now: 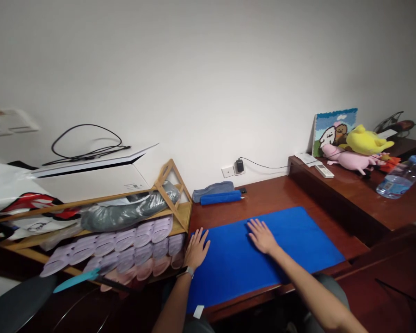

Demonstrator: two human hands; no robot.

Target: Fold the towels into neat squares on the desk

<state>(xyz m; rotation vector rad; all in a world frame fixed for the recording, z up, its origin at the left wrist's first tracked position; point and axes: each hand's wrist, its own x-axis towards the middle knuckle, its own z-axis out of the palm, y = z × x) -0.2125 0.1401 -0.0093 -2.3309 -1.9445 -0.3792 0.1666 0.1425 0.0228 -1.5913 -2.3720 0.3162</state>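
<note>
A blue cloth (239, 268) is spread flat over the front of the reddish-brown desk, its white tag (198, 311) hanging at the near left corner. My left hand (197, 249) lies with fingers stretched out at the cloth's left edge, a watch (186, 272) on its wrist. Near the middle of the cloth's far side rests my right hand (262, 236), palm down with fingers extended. Neither hand holds anything. Behind the cloth, against the wall, are a folded blue cloth (221, 198) and a folded grey-blue cloth (214, 188).
Left stands a wooden rack (182, 215) with lilac clogs (125, 239) and a white box (100, 180). On the raised right surface (360, 199) are a remote (324, 171), plush toys (353, 161), a picture (335, 129) and a water bottle (400, 180). A charger (240, 165) trails a cable.
</note>
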